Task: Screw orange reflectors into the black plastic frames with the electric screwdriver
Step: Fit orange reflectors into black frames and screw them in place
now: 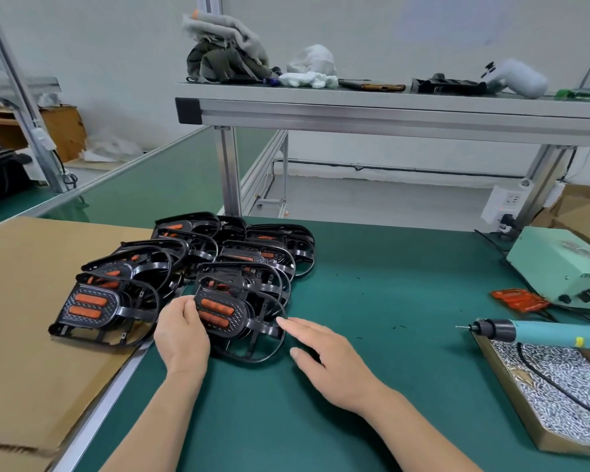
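While the left grip (181, 335) clasps the nearest black frame (241, 316) at its 9 o'clock edge, the right grip (324, 356), fingers straight, touches its 3 o'clock rim. Its orange reflector (217, 310) faces up. More frames (263, 247) pile at 12 o'clock; the electric screwdriver (542, 332) lies at 3 o'clock across a screw tray (511, 390).

Bright, even, diffuse light falls from above. The right hand (324, 356) casts a short, soft shadow on the dark green table mat (389, 284). A faint sheen lies on the glossy black plastic frames (252, 253). The silver aluminium shelf rail (389, 114) bows with wide-angle distortion, and the corners are soft.
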